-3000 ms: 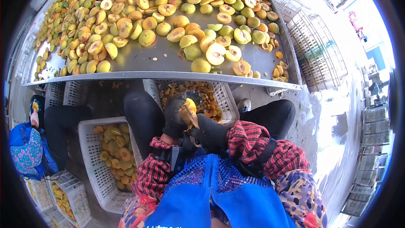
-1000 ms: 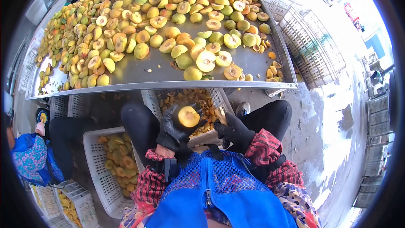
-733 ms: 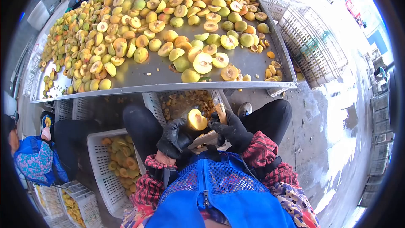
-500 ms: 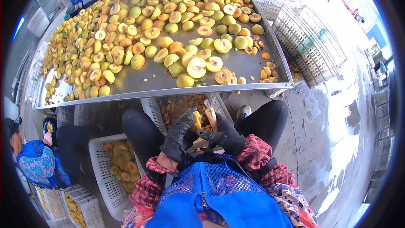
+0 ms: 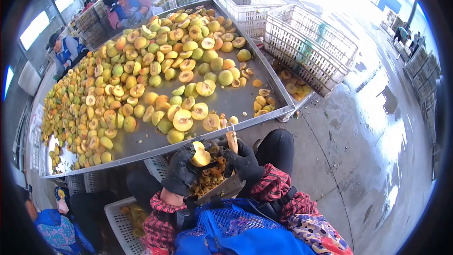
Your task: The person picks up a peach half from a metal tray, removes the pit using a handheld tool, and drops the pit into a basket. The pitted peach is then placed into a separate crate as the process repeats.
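Observation:
My left hand [image 5: 180, 170], in a dark glove, grips a yellow peach half [image 5: 200, 156] between thumb and fingers, above the crate in front of my lap. Close to its right, my gloved right hand [image 5: 244, 161] is closed around a tool with a pale wooden handle [image 5: 231, 141], which points upward; its working end is hard to make out against the fruit. Below both hands, peelings and fruit scraps [image 5: 209, 179] lie in the crate. Just beyond, many halved and whole peaches [image 5: 183, 120] lie on a metal-rimmed table [image 5: 245, 123].
Right of the table stands a white slatted crate [image 5: 309, 42], with another white crate [image 5: 245, 7] behind it. A crate of fruit [image 5: 118, 229] sits by my left leg. Co-workers sit at the far side [image 5: 126, 7] and left [image 5: 61, 229]. Wet concrete floor [image 5: 349, 127] spreads rightward.
My view has tipped up, showing more of the far side. Both hands have risen nearer the table's edge and moved slightly apart. The peach half in my left hand now shows more fully.

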Tool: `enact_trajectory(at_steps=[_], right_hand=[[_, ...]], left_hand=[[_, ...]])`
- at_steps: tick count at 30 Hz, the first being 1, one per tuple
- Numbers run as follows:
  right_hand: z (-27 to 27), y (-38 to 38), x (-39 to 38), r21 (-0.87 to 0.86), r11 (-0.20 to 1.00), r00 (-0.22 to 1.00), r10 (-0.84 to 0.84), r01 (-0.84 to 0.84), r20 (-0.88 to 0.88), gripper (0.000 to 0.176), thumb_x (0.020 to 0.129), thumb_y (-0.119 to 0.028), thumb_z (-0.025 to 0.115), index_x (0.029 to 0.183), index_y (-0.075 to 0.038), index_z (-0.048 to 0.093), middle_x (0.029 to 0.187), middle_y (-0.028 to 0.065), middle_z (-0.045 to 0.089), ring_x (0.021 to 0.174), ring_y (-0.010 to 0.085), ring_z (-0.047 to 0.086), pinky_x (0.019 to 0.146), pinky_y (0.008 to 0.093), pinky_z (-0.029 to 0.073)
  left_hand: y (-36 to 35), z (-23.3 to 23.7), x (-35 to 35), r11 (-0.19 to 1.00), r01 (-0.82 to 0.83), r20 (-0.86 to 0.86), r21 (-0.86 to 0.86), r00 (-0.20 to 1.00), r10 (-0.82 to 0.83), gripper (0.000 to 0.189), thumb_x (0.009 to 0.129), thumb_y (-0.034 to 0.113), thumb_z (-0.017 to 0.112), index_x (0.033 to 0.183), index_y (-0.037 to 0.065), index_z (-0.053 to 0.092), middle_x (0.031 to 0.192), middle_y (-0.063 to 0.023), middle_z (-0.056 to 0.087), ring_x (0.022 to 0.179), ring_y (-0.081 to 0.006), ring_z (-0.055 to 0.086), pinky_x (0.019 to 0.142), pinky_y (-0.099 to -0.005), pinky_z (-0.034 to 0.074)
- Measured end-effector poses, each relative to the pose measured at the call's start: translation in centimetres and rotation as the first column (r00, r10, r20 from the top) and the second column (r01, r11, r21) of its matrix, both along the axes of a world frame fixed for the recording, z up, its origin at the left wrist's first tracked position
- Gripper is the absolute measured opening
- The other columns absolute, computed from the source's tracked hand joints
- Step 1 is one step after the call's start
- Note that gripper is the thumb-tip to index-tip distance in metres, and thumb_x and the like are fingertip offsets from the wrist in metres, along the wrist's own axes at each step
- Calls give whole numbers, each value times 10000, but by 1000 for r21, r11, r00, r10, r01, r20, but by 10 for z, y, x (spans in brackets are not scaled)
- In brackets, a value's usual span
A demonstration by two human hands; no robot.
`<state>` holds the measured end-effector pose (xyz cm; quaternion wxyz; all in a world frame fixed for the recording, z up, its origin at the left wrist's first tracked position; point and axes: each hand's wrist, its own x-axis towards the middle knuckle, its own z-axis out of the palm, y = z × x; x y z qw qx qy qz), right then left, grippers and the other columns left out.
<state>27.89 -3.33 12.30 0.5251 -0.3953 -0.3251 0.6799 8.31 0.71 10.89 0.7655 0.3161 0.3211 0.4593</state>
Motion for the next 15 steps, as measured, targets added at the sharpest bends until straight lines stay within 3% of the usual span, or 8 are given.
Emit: enact_trajectory(at_steps=[4, 8, 9, 10, 11, 12, 13, 15], right_hand=[[-27, 15, 25, -53, 997, 998, -58, 57, -7, 269, 875, -145, 536, 1109, -23, 483, 842, 112, 619, 445, 168, 554, 417, 273, 472], [-56, 18, 38, -128, 991, 998, -47, 40, -51, 251, 869, -134, 557, 1088, -40, 477, 821, 104, 613, 447, 167, 555, 413, 272, 469], [-63, 18, 38, -169, 985, 999, -34, 27, -41, 251, 868, -135, 561, 1085, -45, 474, 816, 102, 612, 448, 164, 555, 415, 271, 469], [-69, 19, 39, -210, 978, 999, -21, 13, -33, 250, 868, -136, 566, 1083, -50, 472, 811, 100, 611, 449, 162, 554, 416, 270, 469], [-64, 18, 44, -186, 982, 999, 37, -43, -33, 247, 876, -156, 563, 1080, -58, 464, 816, 88, 597, 464, 147, 551, 427, 265, 471], [-63, 19, 46, -167, 984, 998, 50, -55, -35, 265, 875, -180, 572, 1085, -54, 474, 796, 76, 584, 462, 140, 541, 426, 265, 465], [-63, 20, 46, -148, 987, 997, 65, -70, -34, 285, 873, -204, 581, 1091, -49, 483, 776, 65, 571, 460, 134, 531, 425, 265, 460], [-64, 20, 49, -161, 979, 992, 118, -123, -39, 321, 872, -243, 594, 1101, -39, 499, 749, 44, 552, 485, 110, 521, 441, 261, 455]], left_hand=[[46, 44, 41, 972, 200, 273, -120, 948, -161, 422, 853, 143, 469, 1218, -68, 440, 1161, -158, 545, 1057, -244, 558, 930, -373, 466], [113, 9, 81, 961, 221, 157, -163, 968, -196, 508, 784, 129, 501, 1242, -74, 413, 1193, -198, 514, 1083, -295, 539, 922, -433, 465], [122, 21, 93, 907, 352, -261, 233, 921, -290, 464, 809, 116, 501, 1227, -69, 426, 1179, -198, 523, 1063, -286, 551, 918, -418, 468], [131, 33, 106, 705, 468, -606, 533, 793, -69, 420, 833, 102, 501, 1213, -65, 440, 1164, -198, 531, 1043, -278, 563, 913, -403, 470], [145, 34, 121, 894, 337, -318, 296, 917, -240, 409, 836, 98, 509, 1208, -61, 447, 1163, -192, 539, 1045, -271, 565, 918, -397, 467], [159, 35, 137, 963, 270, 32, -24, 963, -269, 399, 839, 94, 517, 1202, -57, 454, 1162, -185, 546, 1047, -263, 567, 922, -390, 463], [179, 29, 151, 965, 263, 68, 13, 962, -263, 386, 845, 79, 509, 1204, -50, 459, 1134, -154, 572, 1023, -248, 576, 920, -393, 463], [213, 18, 177, 934, 225, -190, 277, 966, -176, 314, 850, 91, 528, 1141, -27, 526, 1065, -112, 605, 971, -196, 586, 872, -324, 475]])
